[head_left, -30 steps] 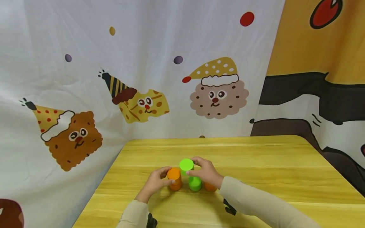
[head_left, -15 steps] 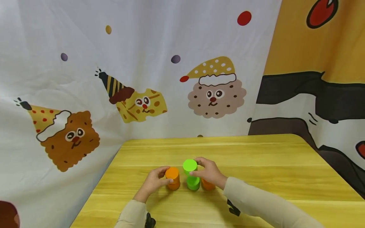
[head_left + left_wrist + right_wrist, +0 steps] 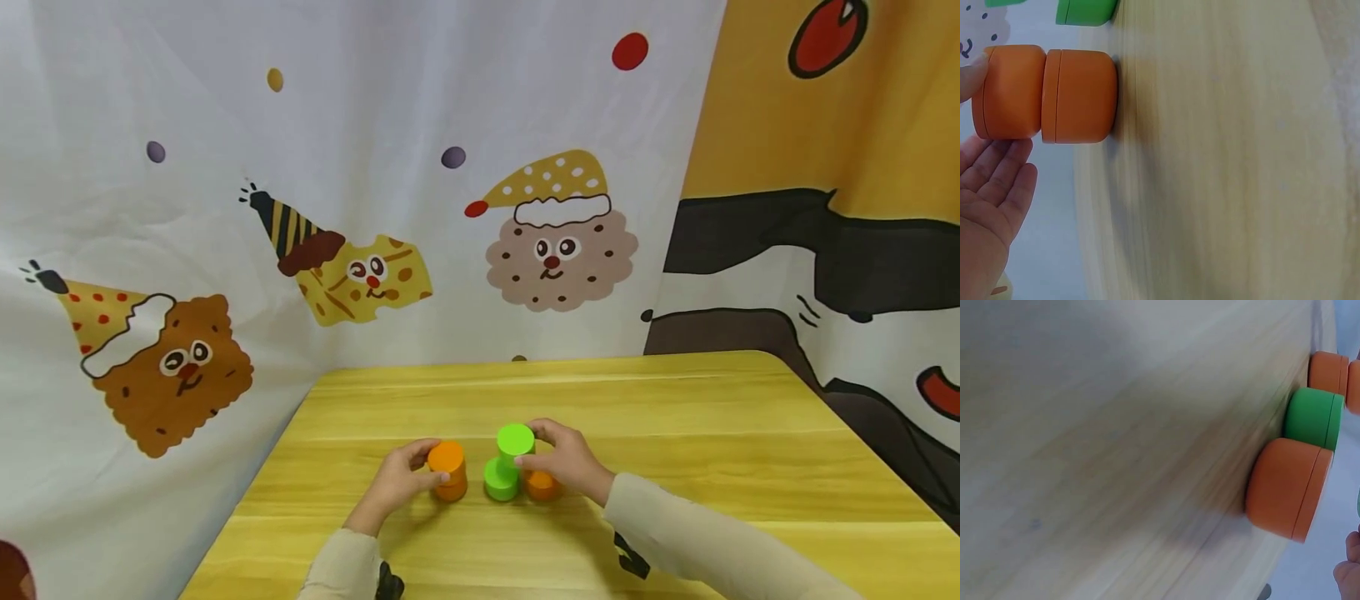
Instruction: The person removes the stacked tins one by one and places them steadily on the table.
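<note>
Left wrist: green cylinders [image 3: 1088,11] partly off-frame

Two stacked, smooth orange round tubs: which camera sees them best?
Left wrist: the stacked orange round tubs look biggest, nearly whole. Head: smaller, from above, partly hidden by the left hand. Right wrist: the picture's edge cuts off the upper tub.

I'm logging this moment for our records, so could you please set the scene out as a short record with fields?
Tub count: three orange, two green
Left hand: holds upper orange tub
Under it: lower orange tub, standing on the table
Right hand: holds raised green tub, apart from the tubs below
On the table nearby: lower green tub, beside right orange tub
Backdrop: printed with cartoon faces
</note>
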Available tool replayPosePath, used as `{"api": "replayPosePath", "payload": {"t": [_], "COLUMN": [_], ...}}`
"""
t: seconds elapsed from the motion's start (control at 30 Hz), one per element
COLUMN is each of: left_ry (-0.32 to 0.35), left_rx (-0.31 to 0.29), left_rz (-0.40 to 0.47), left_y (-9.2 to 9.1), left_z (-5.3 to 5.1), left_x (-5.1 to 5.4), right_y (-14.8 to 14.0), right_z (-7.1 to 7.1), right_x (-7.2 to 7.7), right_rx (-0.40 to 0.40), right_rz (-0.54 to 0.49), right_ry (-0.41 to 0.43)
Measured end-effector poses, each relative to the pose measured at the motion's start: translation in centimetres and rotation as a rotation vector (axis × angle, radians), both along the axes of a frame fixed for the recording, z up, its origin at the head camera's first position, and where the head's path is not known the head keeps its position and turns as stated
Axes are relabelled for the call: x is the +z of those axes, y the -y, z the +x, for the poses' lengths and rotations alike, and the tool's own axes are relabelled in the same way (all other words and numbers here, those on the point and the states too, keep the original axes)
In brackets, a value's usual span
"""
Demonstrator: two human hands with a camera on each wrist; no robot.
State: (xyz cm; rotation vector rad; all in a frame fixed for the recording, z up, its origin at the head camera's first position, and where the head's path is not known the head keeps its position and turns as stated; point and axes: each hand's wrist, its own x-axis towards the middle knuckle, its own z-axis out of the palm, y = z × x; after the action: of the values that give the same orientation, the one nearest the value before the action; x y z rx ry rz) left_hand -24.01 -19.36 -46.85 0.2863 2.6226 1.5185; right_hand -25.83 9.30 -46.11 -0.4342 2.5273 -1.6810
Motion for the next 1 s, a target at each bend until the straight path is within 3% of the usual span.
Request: {"api": "replayPosePath", "payload": {"t": [0.23, 1.0], "left_ry": [-0.004, 0.009], "left_rx": [0.009, 0.036], "left_rz": [-0.015, 0.019], "left_y": [0.0, -0.2], "left_z": [0.1, 0.2], "left_x": [0.1, 0.0], "right_y": [-1.0, -4.0], "right_z": [0.5, 0.9], "right_x": [-0.1, -1.0], "right_rx": [-0.023, -0.153], "right_rz": [0.013, 0.041], "right_ry": [-0.029, -0.014]}}
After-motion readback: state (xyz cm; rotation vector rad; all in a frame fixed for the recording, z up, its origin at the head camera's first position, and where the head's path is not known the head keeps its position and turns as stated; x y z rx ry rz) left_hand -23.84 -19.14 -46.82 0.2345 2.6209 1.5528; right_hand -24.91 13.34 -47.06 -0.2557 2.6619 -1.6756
